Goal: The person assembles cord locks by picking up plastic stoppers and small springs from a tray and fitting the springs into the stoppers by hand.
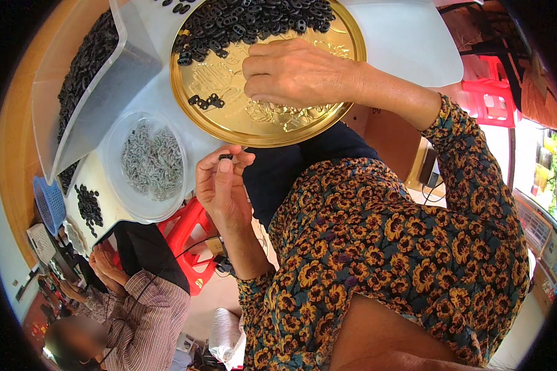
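My left hand [226, 191] is raised just off the near-left rim of a round golden tray [229, 71], pinching a small black plastic piece [225, 156] between thumb and fingers. Over the tray, my right hand [297, 71] is closed with its fingers bent down. Its fingertips are hidden, so whatever they may hold cannot be made out. A heap of black plastic pieces with two holes [254, 18] covers the tray's far side, beyond my right hand. A small cluster of black pieces [205, 101] lies apart near the tray's left rim.
Left of the tray stands a round clear tub [182, 179] of small grey spring-like parts. Behind it is a translucent bin [114, 105] with many black pieces. Loose black pieces [88, 207] and a blue basket [48, 204] lie farther left. Another person [148, 309] sits at lower left.
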{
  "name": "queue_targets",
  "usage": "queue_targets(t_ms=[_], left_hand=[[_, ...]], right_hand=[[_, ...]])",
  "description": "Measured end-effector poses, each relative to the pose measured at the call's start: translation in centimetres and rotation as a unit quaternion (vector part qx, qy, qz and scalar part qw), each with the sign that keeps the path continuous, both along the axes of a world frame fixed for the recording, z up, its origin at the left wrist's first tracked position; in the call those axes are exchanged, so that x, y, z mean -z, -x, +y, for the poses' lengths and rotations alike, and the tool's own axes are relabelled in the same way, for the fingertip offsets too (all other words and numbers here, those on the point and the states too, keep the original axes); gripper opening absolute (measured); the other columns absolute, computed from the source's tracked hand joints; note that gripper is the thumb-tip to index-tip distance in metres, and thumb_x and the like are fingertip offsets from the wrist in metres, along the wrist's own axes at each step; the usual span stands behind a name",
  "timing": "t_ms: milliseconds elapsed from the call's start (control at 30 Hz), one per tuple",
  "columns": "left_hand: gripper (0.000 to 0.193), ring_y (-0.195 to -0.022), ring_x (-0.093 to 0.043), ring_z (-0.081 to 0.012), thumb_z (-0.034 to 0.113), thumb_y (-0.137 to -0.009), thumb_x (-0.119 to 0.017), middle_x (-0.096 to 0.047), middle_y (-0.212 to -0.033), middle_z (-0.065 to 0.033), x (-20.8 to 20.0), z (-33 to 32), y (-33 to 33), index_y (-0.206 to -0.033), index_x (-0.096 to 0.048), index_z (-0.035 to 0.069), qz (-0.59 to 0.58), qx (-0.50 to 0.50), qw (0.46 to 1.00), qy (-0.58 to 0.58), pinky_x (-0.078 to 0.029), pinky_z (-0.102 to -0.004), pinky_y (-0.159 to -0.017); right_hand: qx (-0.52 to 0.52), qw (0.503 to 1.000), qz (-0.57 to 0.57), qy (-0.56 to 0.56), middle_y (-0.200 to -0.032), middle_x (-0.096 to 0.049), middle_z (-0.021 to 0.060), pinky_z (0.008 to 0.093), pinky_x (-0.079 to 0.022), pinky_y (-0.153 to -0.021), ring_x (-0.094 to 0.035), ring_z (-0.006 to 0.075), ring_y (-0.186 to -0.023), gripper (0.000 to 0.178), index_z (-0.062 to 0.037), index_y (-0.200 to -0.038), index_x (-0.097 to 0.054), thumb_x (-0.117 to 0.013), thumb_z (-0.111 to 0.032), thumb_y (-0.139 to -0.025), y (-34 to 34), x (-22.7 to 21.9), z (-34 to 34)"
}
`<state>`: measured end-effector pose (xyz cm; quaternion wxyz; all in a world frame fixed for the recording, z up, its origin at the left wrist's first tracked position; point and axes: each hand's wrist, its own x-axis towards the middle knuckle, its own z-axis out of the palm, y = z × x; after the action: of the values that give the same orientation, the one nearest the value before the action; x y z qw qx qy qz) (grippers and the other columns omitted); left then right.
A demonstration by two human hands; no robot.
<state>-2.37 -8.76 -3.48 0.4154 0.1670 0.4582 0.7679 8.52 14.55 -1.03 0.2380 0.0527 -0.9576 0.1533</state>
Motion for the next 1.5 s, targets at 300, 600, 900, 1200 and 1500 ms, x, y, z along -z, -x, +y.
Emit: queue_targets(t_ms=[300,600,900,1200,1500], left_hand=[[0.016,-0.086,-0.065,-0.0252,0.006,-0.092,-0.058,-0.063,-0.106,-0.0196,-0.1,0.0,0.0,-0.106,-0.057,-0.002,-0.007,0.002,1.0,-0.006,-0.055,-0.042,-0.083],[0.015,-0.089,-0.066,-0.0271,0.005,-0.092,-0.057,-0.062,-0.11,-0.0221,-0.9,0.2,-0.2,-0.106,-0.056,-0.002,0.006,-0.001,1.0,-0.006,-0.056,-0.0399,-0.081],[0.017,-0.099,-0.066,-0.0333,0.008,-0.094,-0.056,-0.058,-0.121,-0.0268,-3.3,3.7,-0.8,-0.108,-0.055,-0.002,-0.031,-0.012,0.999,0.021,-0.057,-0.0384,-0.083],[0.016,-0.093,-0.067,-0.0301,0.008,-0.094,-0.056,-0.062,-0.114,-0.0251,-2.3,1.7,-0.6,-0.106,-0.056,-0.001,-0.003,0.007,0.999,0.044,-0.057,-0.038,-0.082],[0.016,-0.091,-0.068,-0.0297,0.009,-0.094,-0.056,-0.063,-0.112,-0.0253,-2.3,1.4,-0.7,-0.107,-0.055,-0.002,-0.004,-0.001,0.999,0.043,-0.057,-0.0383,-0.081]], right_hand=[[-0.065,0.997,-0.027,-0.001,-0.08,-0.049,0.0044,0.0324,-0.049,-0.066,-0.054,0.0208,-0.083,0.017,-0.006,-0.077,-0.055,-0.066,-0.017,-0.07,0.3,0.2,-2.1],[-0.018,1.0,0.014,0.012,-0.074,-0.049,0.007,0.0347,-0.049,-0.063,-0.054,0.0244,-0.072,0.014,-0.0045,-0.074,-0.051,-0.064,-0.01,-0.076,0.9,0.8,-2.0],[0.095,0.993,0.026,0.07,-0.079,-0.06,0.0091,0.0411,-0.05,-0.065,-0.061,0.0283,-0.079,0.015,-0.0024,-0.079,-0.058,-0.061,-0.017,-0.083,0.5,-1.4,0.5],[0.061,0.993,-0.039,0.095,-0.084,-0.059,0.0062,0.0381,-0.05,-0.067,-0.061,0.0258,-0.083,0.011,-0.0056,-0.089,-0.064,-0.063,-0.017,-0.086,1.4,-0.6,1.1],[0.039,0.998,-0.027,0.029,-0.08,-0.056,0.0057,0.0381,-0.052,-0.063,-0.06,0.024,-0.082,0.014,-0.0046,-0.079,-0.061,-0.065,-0.018,-0.081,4.4,0.8,-0.1]])
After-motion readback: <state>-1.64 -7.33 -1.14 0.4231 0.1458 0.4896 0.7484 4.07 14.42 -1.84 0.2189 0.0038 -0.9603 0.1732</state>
